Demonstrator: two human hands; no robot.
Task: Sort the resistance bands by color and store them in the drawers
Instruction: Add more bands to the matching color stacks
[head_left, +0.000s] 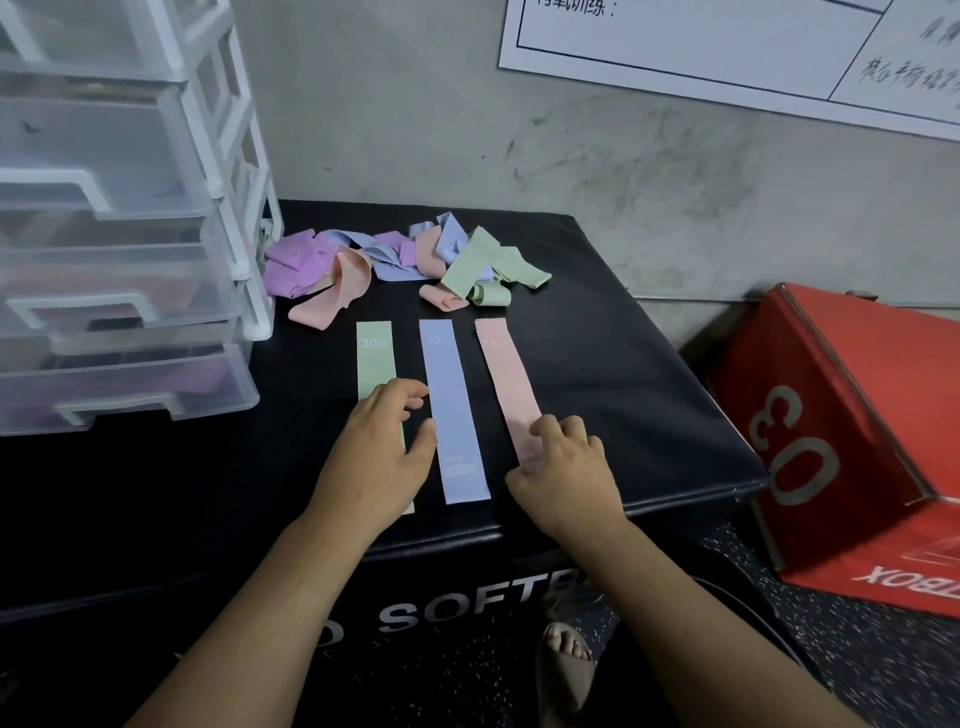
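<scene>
Left hand (384, 447) and right hand (566, 478), loose-fingered, touch bands (506, 374) on black box (623, 364) by wall (519, 156).

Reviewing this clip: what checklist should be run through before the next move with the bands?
1. Laid flat, side by side, apart: green band, blue band, pink band: ok.
2. The left hand rests on the green band: ok.
3. The right hand grips the pink band: cannot tell.
4. The pile behind is sorted by colour: not ok, colours mixed.
5. The drawers are open enough to load: cannot tell.
</scene>
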